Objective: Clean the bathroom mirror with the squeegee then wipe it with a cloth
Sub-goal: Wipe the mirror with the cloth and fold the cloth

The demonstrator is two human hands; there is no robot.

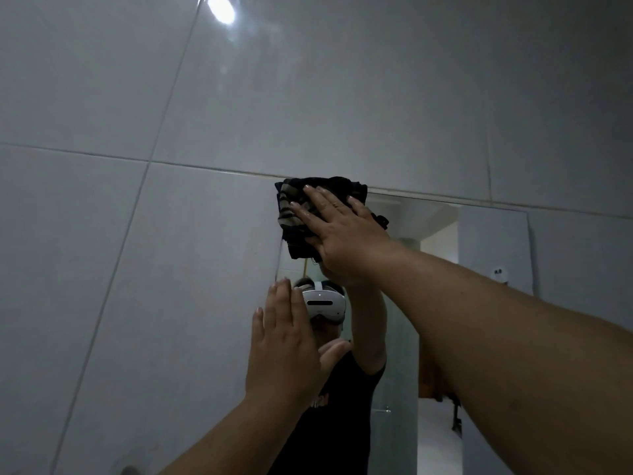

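Right hand [342,231] flat, fingers [318,197] spread, pressing the cloth [294,207] against the top left corner of the mirror [493,241]. Nothing pinched; palm pressure alone holds it. Left hand [284,344] open and empty, resting at the mirror's left edge, below the cloth.

Cloth: dark, striped, bunched, looks soft and light. Likely to slide or drop if pressure eases, so keep the palm centred on the wad. Mirror: rigid, smooth, breakable, so moderate force. Squeegee not in view.
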